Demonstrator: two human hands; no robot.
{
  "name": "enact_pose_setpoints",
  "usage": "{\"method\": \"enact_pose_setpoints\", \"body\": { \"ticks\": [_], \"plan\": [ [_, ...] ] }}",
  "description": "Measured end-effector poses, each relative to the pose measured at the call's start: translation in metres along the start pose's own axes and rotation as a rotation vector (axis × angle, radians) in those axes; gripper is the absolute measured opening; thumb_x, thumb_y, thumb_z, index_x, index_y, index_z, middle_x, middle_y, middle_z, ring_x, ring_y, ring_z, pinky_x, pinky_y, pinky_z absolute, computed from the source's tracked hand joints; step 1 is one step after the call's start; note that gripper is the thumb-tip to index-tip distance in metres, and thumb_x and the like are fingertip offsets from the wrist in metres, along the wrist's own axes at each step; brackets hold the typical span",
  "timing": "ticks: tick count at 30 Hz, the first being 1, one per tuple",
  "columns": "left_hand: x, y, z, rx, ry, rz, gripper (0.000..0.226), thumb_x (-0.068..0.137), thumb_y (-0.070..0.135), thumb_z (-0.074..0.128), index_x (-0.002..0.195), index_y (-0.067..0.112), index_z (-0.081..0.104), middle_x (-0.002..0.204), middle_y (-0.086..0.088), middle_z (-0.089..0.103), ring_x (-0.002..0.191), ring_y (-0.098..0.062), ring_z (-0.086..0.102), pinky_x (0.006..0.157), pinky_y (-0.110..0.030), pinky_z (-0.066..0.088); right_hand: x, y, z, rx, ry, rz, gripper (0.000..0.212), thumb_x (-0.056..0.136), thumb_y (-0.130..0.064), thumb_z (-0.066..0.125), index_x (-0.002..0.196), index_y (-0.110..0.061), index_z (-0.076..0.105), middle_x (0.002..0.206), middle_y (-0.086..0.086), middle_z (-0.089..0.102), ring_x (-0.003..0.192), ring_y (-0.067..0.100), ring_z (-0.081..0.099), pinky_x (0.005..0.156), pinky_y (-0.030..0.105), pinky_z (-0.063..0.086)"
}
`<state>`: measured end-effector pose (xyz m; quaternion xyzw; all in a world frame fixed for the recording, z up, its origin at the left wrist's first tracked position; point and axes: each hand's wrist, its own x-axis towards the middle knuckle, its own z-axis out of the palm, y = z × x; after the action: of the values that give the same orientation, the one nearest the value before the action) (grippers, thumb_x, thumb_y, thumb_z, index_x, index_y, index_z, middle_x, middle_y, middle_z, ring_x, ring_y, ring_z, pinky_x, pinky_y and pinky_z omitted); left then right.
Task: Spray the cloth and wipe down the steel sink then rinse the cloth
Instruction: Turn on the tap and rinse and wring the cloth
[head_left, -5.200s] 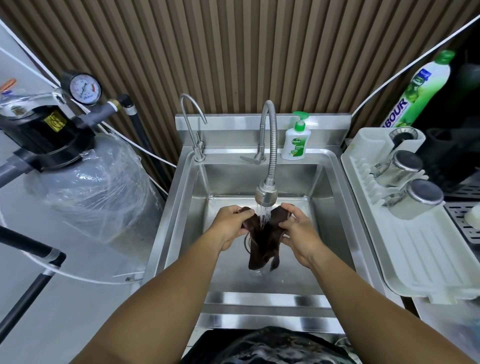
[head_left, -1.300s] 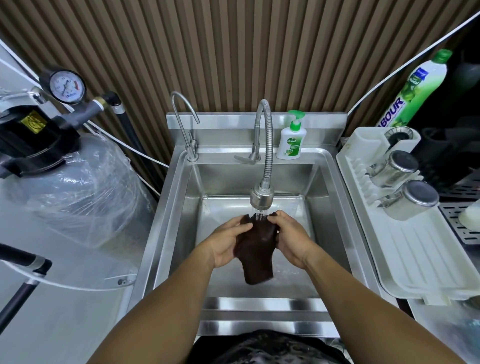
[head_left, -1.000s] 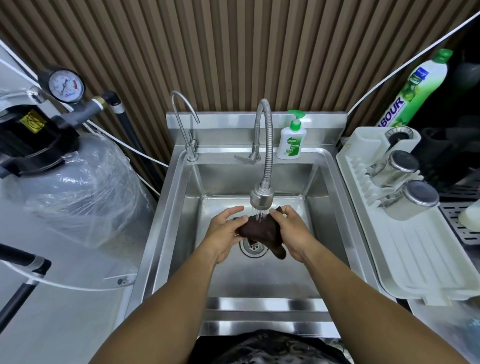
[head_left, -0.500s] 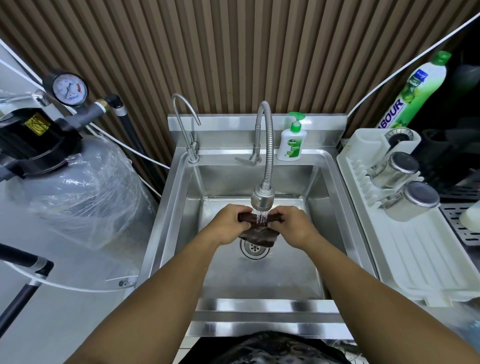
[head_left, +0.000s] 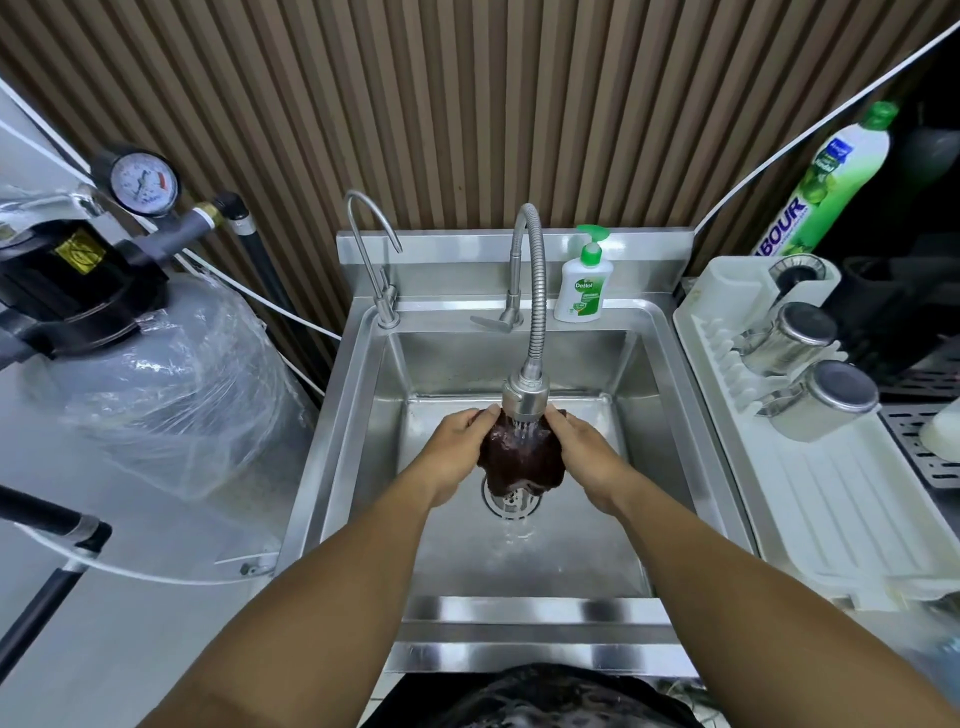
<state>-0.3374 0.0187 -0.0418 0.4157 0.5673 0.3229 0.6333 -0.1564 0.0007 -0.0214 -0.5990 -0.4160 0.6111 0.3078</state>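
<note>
Both arms are reaching into the sink (head_left: 363, 415). Left hand (head_left: 457, 447) and right hand (head_left: 582, 447) are gripping the dark cloth (head_left: 522, 457) from either side, fingers curling round its top. Cloth is hanging directly under the spray head (head_left: 525, 397), water running onto it (drain (head_left: 511, 501) half hidden behind it). Some fingertips are disappearing behind cloth and nozzle. Basin walls are sitting well apart from both wrists.

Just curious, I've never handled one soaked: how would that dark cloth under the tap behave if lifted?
Probably floppy: the cloth sags in folds between the left hand and right hand. Likely heavy for its size, since the faucet is running water into it. It would probably drip when lifted; water runs off it toward the drain.
</note>
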Motion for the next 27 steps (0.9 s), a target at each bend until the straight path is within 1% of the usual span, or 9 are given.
{"method": "enact_pose_setpoints", "body": {
  "ticks": [3, 6, 8, 14, 16, 20, 23, 25, 27],
  "plan": [
    [-0.006, -0.004, 0.003, -0.175, -0.075, -0.076, 0.024, 0.098, 0.014, 0.063, 0.12, 0.006, 0.066, 0.116, -0.017, 0.073, 0.108, -0.028, 0.069, 0.098, -0.042, 0.053, 0.001, 0.007, 0.001, 0.118, -0.083, 0.051, 0.028, 0.092, -0.022, 0.071, 0.118, -0.014, 0.064, 0.107, 0.007, 0.077, 0.099, 0.021, 0.073, 0.087, 0.039, 0.056],
    [-0.01, -0.008, 0.006, -0.231, -0.095, -0.094, 0.025, 0.098, 0.002, 0.058, 0.123, 0.002, 0.063, 0.12, -0.022, 0.07, 0.112, -0.033, 0.068, 0.097, -0.047, 0.055, 0.004, 0.013, 0.001, 0.198, -0.08, 0.075, 0.027, 0.089, -0.001, 0.07, 0.116, -0.005, 0.065, 0.111, 0.019, 0.074, 0.1, 0.029, 0.072, 0.091, 0.043, 0.057],
    [-0.013, -0.008, 0.011, -0.24, -0.042, -0.092, 0.022, 0.103, 0.012, 0.054, 0.122, 0.009, 0.064, 0.119, -0.019, 0.071, 0.108, -0.031, 0.07, 0.09, -0.049, 0.058, 0.004, 0.014, 0.005, 0.205, -0.021, 0.068, 0.016, 0.097, -0.009, 0.063, 0.112, -0.008, 0.068, 0.11, 0.019, 0.074, 0.094, 0.027, 0.073, 0.085, 0.039, 0.059],
    [-0.018, -0.01, 0.03, -0.292, 0.057, -0.141, 0.021, 0.108, 0.034, 0.042, 0.115, 0.038, 0.061, 0.113, -0.002, 0.075, 0.101, -0.023, 0.074, 0.082, -0.047, 0.061, -0.001, 0.016, 0.021, 0.22, 0.014, 0.051, 0.024, 0.108, -0.035, 0.039, 0.118, -0.035, 0.06, 0.11, 0.0, 0.076, 0.099, 0.022, 0.074, 0.072, 0.041, 0.061],
    [-0.02, -0.01, 0.033, -0.275, 0.083, -0.159, 0.02, 0.107, 0.038, 0.041, 0.112, 0.042, 0.06, 0.113, -0.003, 0.074, 0.1, -0.026, 0.073, 0.081, -0.052, 0.061, -0.002, 0.018, 0.026, 0.258, 0.034, 0.052, 0.025, 0.108, -0.034, 0.037, 0.12, -0.036, 0.059, 0.111, 0.0, 0.075, 0.1, 0.02, 0.074, 0.082, 0.043, 0.061],
    [-0.02, -0.008, 0.041, -0.329, 0.157, -0.189, 0.023, 0.108, 0.032, 0.041, 0.112, 0.035, 0.063, 0.107, -0.006, 0.075, 0.097, -0.03, 0.073, 0.069, -0.05, 0.063, -0.001, 0.016, 0.039, 0.288, 0.097, 0.042, 0.027, 0.108, -0.029, 0.037, 0.118, -0.032, 0.061, 0.105, 0.004, 0.076, 0.095, 0.022, 0.075, 0.083, 0.047, 0.061],
    [-0.021, -0.005, 0.049, -0.334, 0.192, -0.255, 0.03, 0.102, 0.03, 0.042, 0.095, 0.016, 0.067, 0.09, -0.015, 0.074, 0.08, -0.037, 0.071, 0.047, -0.035, 0.052, 0.002, 0.012, 0.044, 0.303, 0.165, 0.098, 0.028, 0.103, -0.023, 0.036, 0.103, -0.019, 0.064, 0.084, 0.007, 0.075, 0.066, 0.02, 0.072, 0.05, 0.031, 0.057],
    [-0.023, -0.002, 0.054, -0.361, 0.178, -0.3, 0.037, 0.096, 0.033, 0.042, 0.077, 0.011, 0.065, 0.075, -0.016, 0.068, 0.066, -0.034, 0.065, 0.051, -0.034, 0.048, 0.002, 0.008, 0.047, 0.282, 0.198, 0.132, 0.026, 0.098, -0.025, 0.038, 0.084, -0.014, 0.057, 0.067, 0.006, 0.063, 0.046, 0.018, 0.057, 0.038, 0.02, 0.038],
    [-0.021, 0.0, 0.059, -0.356, 0.164, -0.293, 0.041, 0.096, 0.038, 0.043, 0.076, 0.011, 0.066, 0.073, -0.013, 0.066, 0.066, -0.03, 0.064, 0.058, -0.038, 0.051, 0.004, 0.009, 0.052, 0.288, 0.226, 0.142, 0.027, 0.095, -0.031, 0.045, 0.075, -0.016, 0.056, 0.065, 0.005, 0.058, 0.049, 0.02, 0.053, 0.042, 0.021, 0.037]
  ]
}}
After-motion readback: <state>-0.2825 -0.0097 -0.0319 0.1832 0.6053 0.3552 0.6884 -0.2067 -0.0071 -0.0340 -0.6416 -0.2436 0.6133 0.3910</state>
